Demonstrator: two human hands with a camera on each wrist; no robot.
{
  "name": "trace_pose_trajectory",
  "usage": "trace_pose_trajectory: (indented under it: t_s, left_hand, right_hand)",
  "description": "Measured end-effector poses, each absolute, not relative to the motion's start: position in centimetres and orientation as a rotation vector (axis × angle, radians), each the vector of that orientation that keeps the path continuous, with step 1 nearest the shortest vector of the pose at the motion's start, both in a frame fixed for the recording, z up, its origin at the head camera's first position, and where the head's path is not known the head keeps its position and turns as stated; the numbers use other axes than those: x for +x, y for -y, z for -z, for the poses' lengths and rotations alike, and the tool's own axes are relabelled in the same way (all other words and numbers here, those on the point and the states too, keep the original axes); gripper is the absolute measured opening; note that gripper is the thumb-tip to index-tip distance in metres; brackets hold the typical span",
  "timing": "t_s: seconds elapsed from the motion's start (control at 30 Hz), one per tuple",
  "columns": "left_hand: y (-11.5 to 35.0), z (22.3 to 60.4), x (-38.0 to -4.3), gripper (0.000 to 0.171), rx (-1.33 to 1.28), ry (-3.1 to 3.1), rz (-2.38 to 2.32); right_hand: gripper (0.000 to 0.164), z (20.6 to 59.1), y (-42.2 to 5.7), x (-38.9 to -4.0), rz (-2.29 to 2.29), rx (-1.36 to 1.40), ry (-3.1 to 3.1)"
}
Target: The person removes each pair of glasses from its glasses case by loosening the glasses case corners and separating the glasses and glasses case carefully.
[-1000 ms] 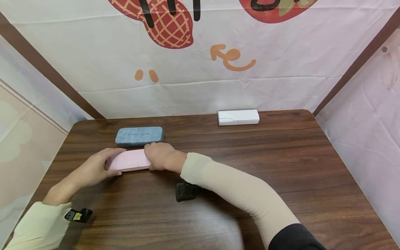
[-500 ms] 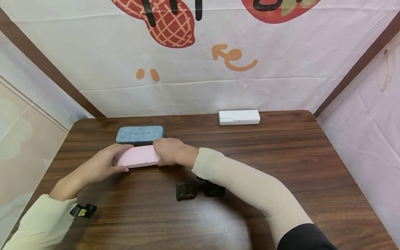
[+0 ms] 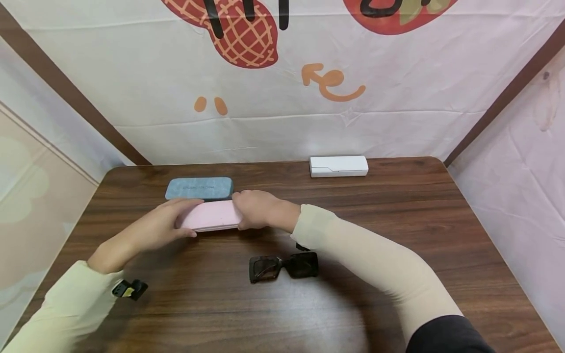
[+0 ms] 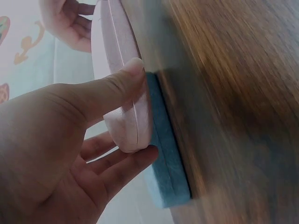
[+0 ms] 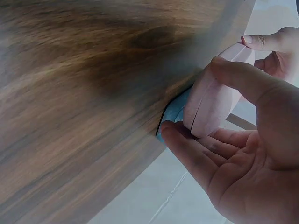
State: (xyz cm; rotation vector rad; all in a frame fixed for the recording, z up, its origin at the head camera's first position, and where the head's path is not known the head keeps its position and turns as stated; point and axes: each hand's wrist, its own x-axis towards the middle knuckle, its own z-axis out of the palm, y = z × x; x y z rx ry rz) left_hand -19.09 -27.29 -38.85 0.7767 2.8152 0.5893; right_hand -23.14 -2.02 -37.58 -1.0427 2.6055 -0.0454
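A pink glasses case (image 3: 214,215), its lid closed, is held by both hands, one at each end. My left hand (image 3: 161,223) grips its left end, thumb on the near side and fingers on the far side. At the right end my right hand (image 3: 260,210) pinches it the same way. Just behind lies a blue glasses case (image 3: 199,188), partly covered by the pink one and the fingers. In the left wrist view the pink case (image 4: 122,93) stands over the blue case (image 4: 169,168). Black-framed sunglasses (image 3: 284,267) lie in front, below the right forearm.
A white oblong case (image 3: 338,166) sits at the table's back edge, right of centre. The brown wood-grain table (image 3: 397,235) ends at a printed cloth backdrop (image 3: 273,132). A dark wrist strap with a small device (image 3: 130,289) is on the left sleeve.
Both hands have carried the pink glasses case to the right and slightly farther back. The right forearm has shifted right, uncovering the sunglasses.
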Motion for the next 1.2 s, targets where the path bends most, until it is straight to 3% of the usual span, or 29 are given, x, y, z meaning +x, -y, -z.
trace_pose_trajectory:
  t_s: [0.37, 1.2]
  left_hand:
    - [24.7, 38.6, -19.8, 0.072, 0.806, -2.793, -0.563]
    - [18.5, 40.1, -21.2, 0.072, 0.962, -2.801, -0.527]
  right_hand:
    - [0.050, 37.7, -1.4, -23.8, 0.207, -1.061, -2.590]
    - [0.059, 38.6, -8.0, -23.6, 0.331, -0.963, -2.639]
